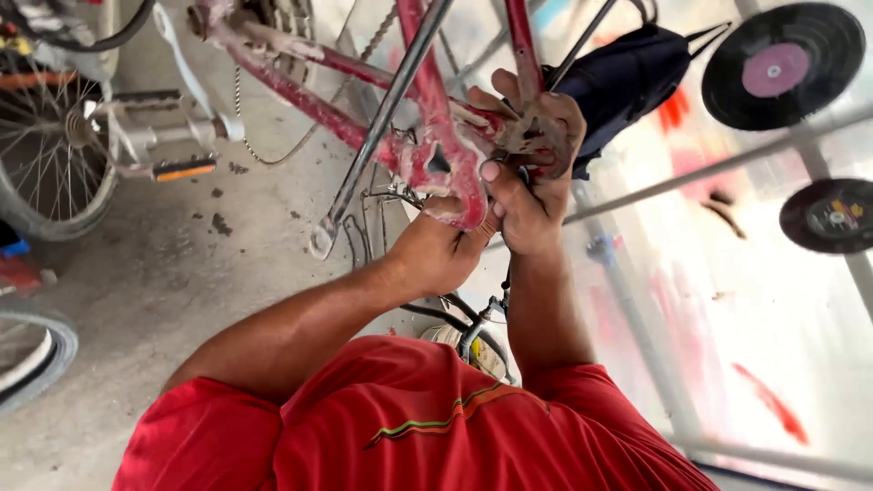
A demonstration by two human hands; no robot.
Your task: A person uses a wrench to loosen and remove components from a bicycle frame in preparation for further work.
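Note:
A worn red bicycle frame (435, 136) with chipped paint hangs in front of me. My left hand (443, 253) grips the frame's lower joint from below. My right hand (532, 186) is wrapped around the joint just to the right, fingers curled over a rusty metal part (532, 127) and thumb pressed on the red tube. A grey metal rod (382, 114) slants across the frame to the left of both hands. What lies inside my right palm is hidden.
A grey pedal (168, 136) with an orange reflector and a loose chain (273, 145) hang at upper left. A spoked wheel (45, 164) and a tyre (36, 355) stand at left on the concrete floor. A dark bag (618, 77) and two black records (782, 64) hang at right.

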